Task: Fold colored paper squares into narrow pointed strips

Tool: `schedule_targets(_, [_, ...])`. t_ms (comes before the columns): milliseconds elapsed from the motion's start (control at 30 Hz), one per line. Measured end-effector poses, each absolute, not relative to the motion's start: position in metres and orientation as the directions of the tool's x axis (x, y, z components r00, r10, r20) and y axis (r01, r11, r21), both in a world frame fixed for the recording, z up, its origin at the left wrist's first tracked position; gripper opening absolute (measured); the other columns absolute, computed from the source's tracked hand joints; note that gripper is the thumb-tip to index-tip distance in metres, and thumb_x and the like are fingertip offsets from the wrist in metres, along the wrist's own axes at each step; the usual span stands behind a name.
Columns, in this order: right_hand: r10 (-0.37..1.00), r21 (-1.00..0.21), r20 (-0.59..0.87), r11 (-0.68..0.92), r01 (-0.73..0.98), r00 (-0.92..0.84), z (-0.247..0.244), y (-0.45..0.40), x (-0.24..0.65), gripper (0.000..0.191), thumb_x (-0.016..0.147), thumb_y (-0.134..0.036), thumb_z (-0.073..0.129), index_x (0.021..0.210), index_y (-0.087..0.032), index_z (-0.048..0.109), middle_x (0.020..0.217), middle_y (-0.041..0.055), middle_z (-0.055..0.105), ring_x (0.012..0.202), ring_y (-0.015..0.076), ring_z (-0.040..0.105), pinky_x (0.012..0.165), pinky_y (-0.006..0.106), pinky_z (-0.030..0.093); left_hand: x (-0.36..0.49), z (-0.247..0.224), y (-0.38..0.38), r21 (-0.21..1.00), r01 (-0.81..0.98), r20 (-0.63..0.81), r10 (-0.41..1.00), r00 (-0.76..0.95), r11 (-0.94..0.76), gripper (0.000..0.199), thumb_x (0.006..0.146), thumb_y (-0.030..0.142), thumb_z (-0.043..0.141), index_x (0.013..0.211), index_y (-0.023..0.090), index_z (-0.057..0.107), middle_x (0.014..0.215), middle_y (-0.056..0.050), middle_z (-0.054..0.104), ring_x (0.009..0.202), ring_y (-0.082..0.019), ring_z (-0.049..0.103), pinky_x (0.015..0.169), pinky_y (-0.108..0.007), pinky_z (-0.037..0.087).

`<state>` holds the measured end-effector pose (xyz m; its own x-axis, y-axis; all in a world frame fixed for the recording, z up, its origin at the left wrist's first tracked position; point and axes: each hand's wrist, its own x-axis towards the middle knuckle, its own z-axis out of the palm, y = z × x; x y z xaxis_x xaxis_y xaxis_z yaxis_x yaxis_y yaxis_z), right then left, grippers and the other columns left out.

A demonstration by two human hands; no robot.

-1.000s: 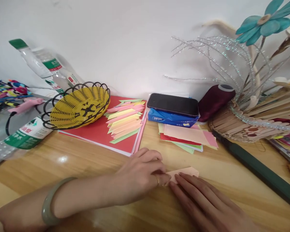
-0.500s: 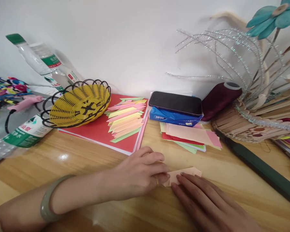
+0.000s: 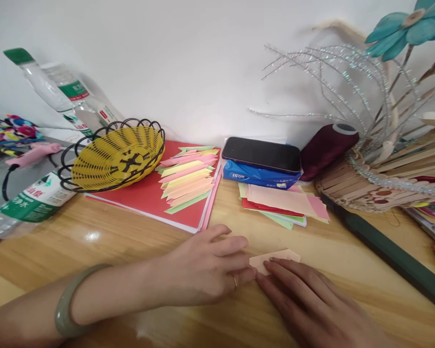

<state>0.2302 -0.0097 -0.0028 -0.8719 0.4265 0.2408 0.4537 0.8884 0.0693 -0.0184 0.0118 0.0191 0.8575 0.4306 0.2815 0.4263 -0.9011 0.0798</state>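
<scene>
Folded paper: the small peach-coloured folded paper strip [image 3: 260, 262] lies on the pale wood-grain worktop [image 3: 145, 241], well in from its back edge, between my two hands.
Left hand: my left hand [image 3: 212, 270] has its fingers bent, the one with a gold ring reaching the strip's left end; I cannot tell whether it pinches the paper.
Right hand: my right hand [image 3: 311, 295] lies flattened with fingers outstretched, fingertips on the strip, just beside those of the left.
Wrist: a pale green bangle [image 3: 63, 316] circles my left one.
Red sheets: a stack topped by red paper [image 3: 141, 205] lies toward the back edge, bearing a row of pointed multicoloured paper strips [image 3: 190, 179]; a yellow woven basket with black looped rim [image 3: 94, 166] tilts over its left side.
Phone: a black smartphone [image 3: 261, 153] rests on a blue plastic packet [image 3: 253, 175] near the back edge.
Loose papers: a multicoloured pile [image 3: 275, 199] lies in front of that packet.
</scene>
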Motion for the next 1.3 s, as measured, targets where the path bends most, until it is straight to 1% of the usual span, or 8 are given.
schedule_targets(133, [0.504, -0.118, 0.246, 0.863, 0.491, -0.828, -0.003, -0.005, 0.236, 0.043, 0.086, -0.015, 0.042, 0.128, -0.021, 0.048, 0.122, 0.0062, 0.058, 0.116, 0.0197, 0.050, 0.088, 0.031, 0.050, -0.017, 0.021, 0.009, 0.014, 0.413, 0.249, 0.403, 0.881, -0.911, 0.023, 0.095, 0.013, 0.037, 0.100, 0.012, 0.060, 0.093, -0.001, 0.064, 0.098, -0.016, 0.047, 0.082, -0.036, 0.035])
schedule_targets(267, [0.695, -0.344, 0.330, 0.719, 0.604, -0.639, 0.002, 0.000, 0.235, 0.025, 0.087, -0.023, 0.048, 0.110, -0.021, 0.058, 0.106, 0.0086, 0.062, 0.098, 0.0192, 0.059, 0.077, 0.029, 0.054, -0.017, 0.021, 0.007, -0.031, 0.398, 0.205, 0.384, 0.900, -0.917, 0.026, 0.095, 0.013, 0.036, 0.094, 0.015, 0.062, 0.108, 0.000, 0.061, 0.106, -0.014, 0.044, 0.090, -0.035, 0.034])
schedule_targets(367, [0.803, -0.434, 0.317, 0.596, 0.675, -0.505, 0.006, 0.004, 0.230, 0.012, 0.087, -0.027, 0.050, 0.093, -0.022, 0.059, 0.090, 0.0062, 0.061, 0.084, 0.0184, 0.060, 0.068, 0.030, 0.054, -0.016, 0.020, 0.006, -0.061, 0.388, 0.232, 0.365, 0.902, -0.920, 0.029, 0.095, 0.013, 0.034, 0.100, 0.013, 0.062, 0.113, -0.001, 0.060, 0.113, -0.015, 0.041, 0.097, -0.035, 0.032])
schedule_targets(467, [0.848, -0.495, 0.232, 0.524, 0.693, -0.476, 0.007, 0.007, 0.226, 0.011, 0.088, -0.026, 0.047, 0.082, -0.022, 0.056, 0.083, 0.0044, 0.057, 0.078, 0.0169, 0.058, 0.065, 0.030, 0.052, -0.014, 0.019, 0.004, -0.088, 0.382, 0.250, 0.351, 0.903, -0.920, 0.034, 0.095, 0.011, 0.029, 0.104, 0.011, 0.062, 0.111, -0.003, 0.062, 0.113, -0.016, 0.042, 0.098, -0.036, 0.032])
schedule_targets(633, [0.866, -0.513, 0.214, 0.494, 0.702, -0.452, 0.005, 0.009, 0.225, 0.014, 0.088, -0.023, 0.046, 0.077, -0.022, 0.054, 0.085, 0.0047, 0.052, 0.077, 0.0159, 0.056, 0.064, 0.028, 0.050, -0.013, 0.019, -0.001, -0.094, 0.404, 0.269, 0.367, 0.890, -0.910, 0.040, 0.096, 0.009, 0.024, 0.100, 0.012, 0.064, 0.103, -0.004, 0.065, 0.110, -0.014, 0.044, 0.097, -0.033, 0.033])
schedule_targets(1067, [0.858, -0.515, 0.201, 0.504, 0.694, -0.473, 0.004, 0.008, 0.227, 0.013, 0.087, -0.020, 0.045, 0.076, -0.022, 0.052, 0.089, 0.0051, 0.051, 0.083, 0.0171, 0.055, 0.068, 0.030, 0.049, -0.013, 0.014, -0.008, -0.143, 0.421, 0.223, 0.385, 0.895, -0.896, 0.030, 0.092, 0.015, 0.037, 0.107, 0.010, 0.062, 0.111, -0.007, 0.062, 0.111, -0.018, 0.042, 0.097, -0.034, 0.034])
schedule_targets(1167, [0.860, -0.517, 0.203, 0.500, 0.695, -0.468, 0.004, 0.009, 0.227, 0.014, 0.087, -0.020, 0.043, 0.075, -0.022, 0.052, 0.090, 0.0057, 0.051, 0.085, 0.0178, 0.055, 0.069, 0.031, 0.049, -0.013, 0.014, -0.009, -0.149, 0.422, 0.215, 0.387, 0.897, -0.894, 0.028, 0.091, 0.017, 0.039, 0.104, 0.011, 0.063, 0.111, -0.008, 0.061, 0.108, -0.019, 0.045, 0.097, -0.034, 0.034])
schedule_targets(1300, [0.866, -0.508, 0.204, 0.493, 0.706, -0.458, 0.002, 0.009, 0.227, 0.014, 0.086, -0.020, 0.043, 0.074, -0.022, 0.050, 0.094, 0.0065, 0.050, 0.089, 0.0187, 0.055, 0.071, 0.032, 0.049, -0.012, 0.014, -0.008, -0.144, 0.436, 0.224, 0.400, 0.889, -0.889, 0.029, 0.091, 0.016, 0.038, 0.109, 0.009, 0.060, 0.112, -0.008, 0.060, 0.105, -0.019, 0.047, 0.096, -0.034, 0.034])
